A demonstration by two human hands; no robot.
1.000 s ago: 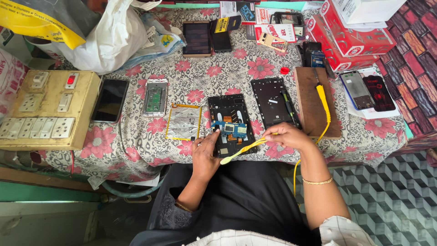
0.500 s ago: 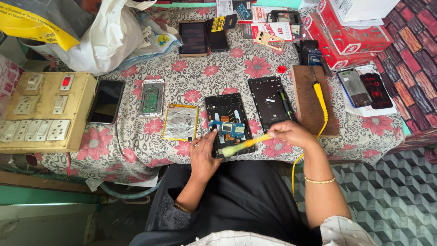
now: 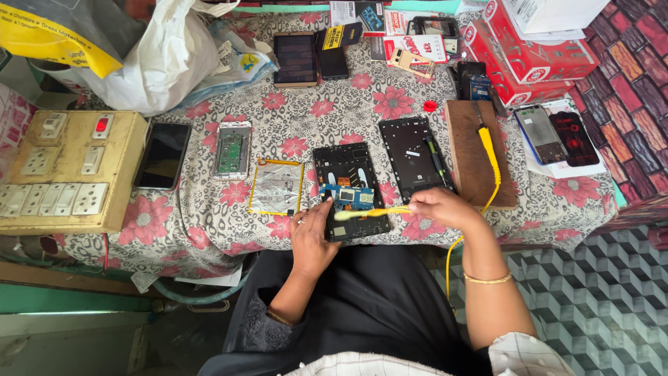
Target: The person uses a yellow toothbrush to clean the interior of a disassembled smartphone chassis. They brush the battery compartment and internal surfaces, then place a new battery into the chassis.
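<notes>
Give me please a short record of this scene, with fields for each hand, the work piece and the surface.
Left hand: steadies the opened phone at its lower left edge
Right hand: holds a yellow toothbrush, head over the blue circuit board
Surface: floral tablecloth
Nearby: separate phone frame, wooden block

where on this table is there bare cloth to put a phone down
Bare floral tablecloth lies between the gold tablet and the opened phone. It is crowded around the red boxes.
</notes>
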